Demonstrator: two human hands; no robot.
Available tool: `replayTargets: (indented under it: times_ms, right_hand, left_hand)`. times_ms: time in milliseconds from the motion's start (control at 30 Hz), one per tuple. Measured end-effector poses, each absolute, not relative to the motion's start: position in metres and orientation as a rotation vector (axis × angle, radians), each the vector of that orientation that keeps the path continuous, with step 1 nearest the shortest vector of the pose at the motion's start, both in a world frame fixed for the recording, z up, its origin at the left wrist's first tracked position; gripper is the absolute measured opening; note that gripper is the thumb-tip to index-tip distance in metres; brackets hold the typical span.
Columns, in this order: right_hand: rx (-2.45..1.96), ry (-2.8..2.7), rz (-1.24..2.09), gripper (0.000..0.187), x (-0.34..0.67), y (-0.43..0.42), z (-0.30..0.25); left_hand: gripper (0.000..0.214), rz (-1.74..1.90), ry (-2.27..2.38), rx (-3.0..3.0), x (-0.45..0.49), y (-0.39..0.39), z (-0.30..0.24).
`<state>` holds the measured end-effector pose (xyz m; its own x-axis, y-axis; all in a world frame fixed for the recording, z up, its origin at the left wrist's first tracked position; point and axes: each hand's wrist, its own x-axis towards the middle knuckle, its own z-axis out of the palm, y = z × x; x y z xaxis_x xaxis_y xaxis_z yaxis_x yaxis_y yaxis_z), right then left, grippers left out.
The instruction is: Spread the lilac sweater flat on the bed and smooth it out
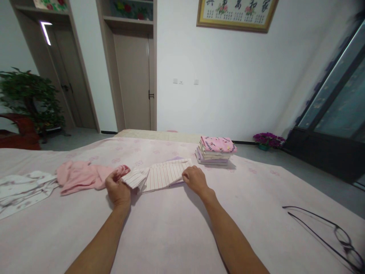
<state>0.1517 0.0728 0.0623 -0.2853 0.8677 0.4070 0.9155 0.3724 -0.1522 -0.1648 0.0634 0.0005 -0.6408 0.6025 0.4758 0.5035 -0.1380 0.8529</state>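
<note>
A white garment with thin stripes [165, 174] lies partly folded on the bed, with bits of lavender cloth showing at its edges. Its left end is lifted and bent over, pinched in my left hand [117, 190]. At the garment's right edge, my right hand [196, 179] has its fingers closed on the cloth. Just left of my left hand is a crumpled pink garment [82, 177]. Beyond my right hand stands a stack of folded clothes [215, 151], a pink printed one on top.
A white patterned garment [27, 190] lies at the far left of the pale pink bedsheet [171, 236]. Black-framed glasses [319, 232] rest at the right. Past the bed are a wall, doors [132, 80], a leafy plant [28, 101] and purple flowers [268, 140].
</note>
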Motion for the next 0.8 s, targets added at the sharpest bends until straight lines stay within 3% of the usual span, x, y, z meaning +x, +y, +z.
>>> replayTargets:
  times_ms: [167,400,667,800]
  right_hand:
    - [-1.435,-1.940,0.067,0.012,0.147,0.069,0.080]
    - [-1.120,-1.869,0.395,0.008,0.130,0.051,0.112]
    - [-0.811,-1.667,0.975,0.014,0.106,0.014,0.142]
    - [-0.704,-1.495,1.177,0.023,0.106,0.011,0.152]
  left_hand:
    - [0.036,2.039,2.071,1.788,-0.142,0.042,0.028]
    - [0.041,1.303,1.674,2.573,-0.095,0.025,0.037]
    - [0.028,1.193,1.905,2.542,-0.086,0.017,0.047]
    - [0.021,1.379,1.820,2.050,-0.085,0.016,0.066]
